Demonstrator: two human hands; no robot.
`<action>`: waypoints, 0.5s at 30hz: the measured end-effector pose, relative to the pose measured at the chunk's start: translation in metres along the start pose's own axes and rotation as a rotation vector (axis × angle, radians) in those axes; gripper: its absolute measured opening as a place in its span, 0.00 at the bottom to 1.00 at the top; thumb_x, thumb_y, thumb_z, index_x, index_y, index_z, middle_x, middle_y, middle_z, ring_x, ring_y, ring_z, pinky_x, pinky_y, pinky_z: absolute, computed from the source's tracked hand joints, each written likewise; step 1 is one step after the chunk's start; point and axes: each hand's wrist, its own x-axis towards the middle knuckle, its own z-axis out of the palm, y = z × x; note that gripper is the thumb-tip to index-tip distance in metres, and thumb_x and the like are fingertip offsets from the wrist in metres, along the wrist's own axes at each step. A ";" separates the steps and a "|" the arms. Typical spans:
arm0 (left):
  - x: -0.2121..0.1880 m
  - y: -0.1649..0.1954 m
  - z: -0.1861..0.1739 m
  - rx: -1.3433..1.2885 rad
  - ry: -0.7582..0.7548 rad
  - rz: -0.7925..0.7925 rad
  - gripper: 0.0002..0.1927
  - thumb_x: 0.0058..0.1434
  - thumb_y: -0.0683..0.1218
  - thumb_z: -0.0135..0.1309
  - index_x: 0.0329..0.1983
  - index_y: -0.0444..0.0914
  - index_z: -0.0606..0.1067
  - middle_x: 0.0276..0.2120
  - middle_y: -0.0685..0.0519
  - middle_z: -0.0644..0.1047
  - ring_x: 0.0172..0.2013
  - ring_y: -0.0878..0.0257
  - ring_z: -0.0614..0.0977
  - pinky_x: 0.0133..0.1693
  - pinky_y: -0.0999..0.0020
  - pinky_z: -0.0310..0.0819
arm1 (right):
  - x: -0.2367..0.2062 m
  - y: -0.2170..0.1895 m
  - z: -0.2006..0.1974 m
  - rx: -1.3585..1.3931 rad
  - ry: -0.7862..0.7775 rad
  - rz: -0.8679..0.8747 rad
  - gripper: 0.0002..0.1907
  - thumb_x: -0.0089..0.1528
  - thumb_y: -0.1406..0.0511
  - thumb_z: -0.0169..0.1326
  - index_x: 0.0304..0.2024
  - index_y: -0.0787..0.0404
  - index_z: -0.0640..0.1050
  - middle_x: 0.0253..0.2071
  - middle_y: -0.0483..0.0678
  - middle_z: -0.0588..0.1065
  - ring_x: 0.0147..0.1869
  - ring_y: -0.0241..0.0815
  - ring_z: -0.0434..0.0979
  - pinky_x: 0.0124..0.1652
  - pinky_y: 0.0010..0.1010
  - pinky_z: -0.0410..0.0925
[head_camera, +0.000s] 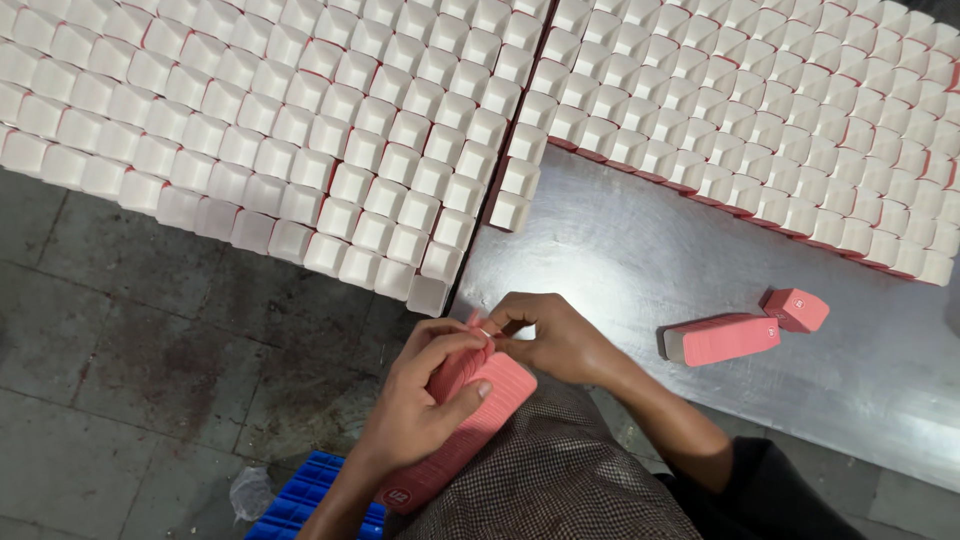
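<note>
My left hand wraps around a thick stack of flat pink carton blanks that rests on my lap. At the top end of that stack my right hand pinches the edge of one blank between thumb and fingers. On the metal table to the right lie two assembled pink cartons: a long one on its side and a short one beside it.
Several rows of open white-and-pink cartons stand upright in two large blocks, one on the left and one on the right, split by a narrow gap. A blue plastic crate sits on the stained tile floor by my knee.
</note>
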 end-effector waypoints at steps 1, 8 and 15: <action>-0.002 0.000 0.000 -0.010 -0.005 0.000 0.21 0.56 0.44 0.64 0.53 0.37 0.77 0.54 0.45 0.75 0.55 0.51 0.80 0.56 0.61 0.73 | 0.000 0.003 0.002 -0.002 0.037 0.006 0.07 0.58 0.71 0.62 0.40 0.63 0.82 0.37 0.46 0.82 0.42 0.36 0.81 0.46 0.31 0.74; -0.018 0.000 0.000 -0.223 0.042 -0.226 0.23 0.53 0.46 0.63 0.52 0.40 0.73 0.55 0.49 0.71 0.49 0.55 0.81 0.48 0.64 0.78 | 0.002 0.019 -0.008 -0.163 0.514 0.011 0.10 0.61 0.69 0.59 0.44 0.65 0.77 0.39 0.45 0.81 0.41 0.37 0.84 0.41 0.27 0.76; -0.025 -0.001 -0.001 -0.075 0.060 -0.089 0.18 0.54 0.45 0.66 0.48 0.38 0.78 0.55 0.45 0.71 0.54 0.53 0.78 0.55 0.61 0.73 | -0.016 0.001 0.014 -0.019 -0.072 0.014 0.12 0.65 0.63 0.56 0.48 0.62 0.79 0.63 0.54 0.69 0.54 0.46 0.81 0.50 0.35 0.74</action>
